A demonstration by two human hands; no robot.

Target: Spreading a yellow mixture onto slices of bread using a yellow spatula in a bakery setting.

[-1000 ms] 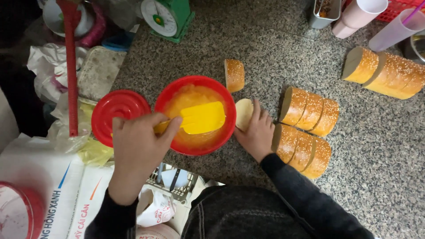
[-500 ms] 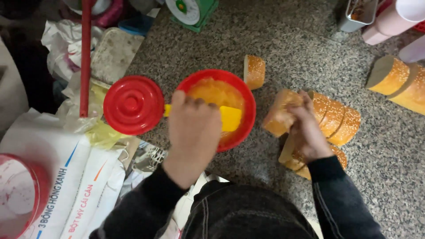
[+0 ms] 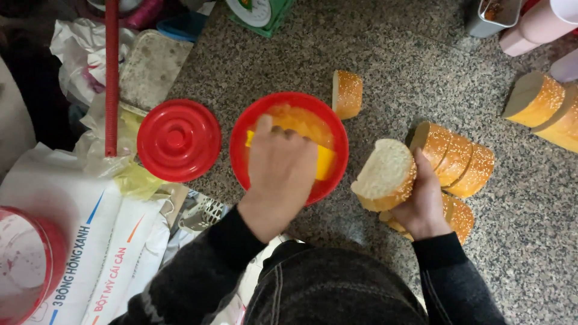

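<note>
The speckled stone table (image 3: pixel 421 72) is filling most of the frame. At centre, a red bowl (image 3: pixel 288 147) of orange spread is being reached into by the left hand (image 3: pixel 282 174), which is closed around a yellow spatula (image 3: pixel 325 162); most of that tool is being hidden by the hand, and its grip is hard to make out. Just right of centre, a sesame bread slice (image 3: pixel 385 174) is being held, cut face up, by the right hand (image 3: pixel 424 201). It is judged light, soft and easily crushed, best taken by the crust edges. The red lid (image 3: pixel 179 140) is lying left of the bowl.
</note>
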